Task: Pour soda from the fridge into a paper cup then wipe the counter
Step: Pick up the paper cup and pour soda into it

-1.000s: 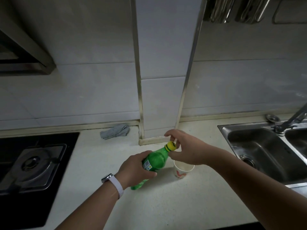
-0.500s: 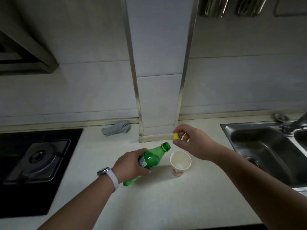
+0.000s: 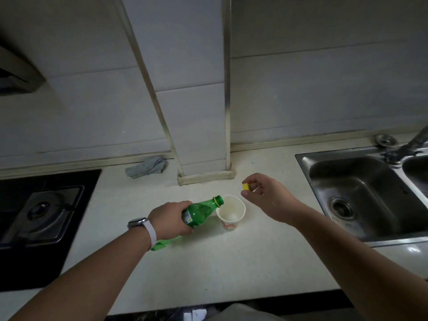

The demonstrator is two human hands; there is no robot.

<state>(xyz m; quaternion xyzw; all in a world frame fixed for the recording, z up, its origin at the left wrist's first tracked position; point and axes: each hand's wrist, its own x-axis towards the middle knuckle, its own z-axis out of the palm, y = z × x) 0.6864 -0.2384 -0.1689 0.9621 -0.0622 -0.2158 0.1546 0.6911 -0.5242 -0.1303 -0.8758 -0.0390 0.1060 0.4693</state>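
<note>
Lower frame: two bare forearms reach in over a pale, speckled worktop (image 3: 231, 262), whose front edge runs along the bottom of the frame. The left wrist carries a watch (image 3: 138, 222) on a white strap.

Centre frame: the left hand (image 3: 170, 218) has its fingers clenched round the middle of a green bottle (image 3: 200, 209). The bottle is tilted, with its base low near the worktop and its uncapped neck raised to the right, at the left rim of the paper cup (image 3: 228, 225). Whether the neck touches the rim cannot be told, nor whether liquid is running. The cup stands upright on the worktop, white with a red mark on its wall. Just right of and above the cup, the right hand (image 3: 269, 198) hangs clear of the worktop, pinching a yellow cap (image 3: 245, 186) between thumb and fingers.

Mid frame, sides: a black gas hob (image 3: 44, 216) is set into the worktop at left. A steel sink (image 3: 361, 181) is at right, drain visible, with a tap (image 3: 412, 144) at its far edge.

Upper frame: a crumpled grey cloth (image 3: 147, 169) lies at the back of the worktop against the wall, left of a tiled column (image 3: 199, 112) with metal corner trim. The walls are pale tile. The edge of an extractor hood (image 3: 16, 75) shows at upper left. Lighting is dim.
</note>
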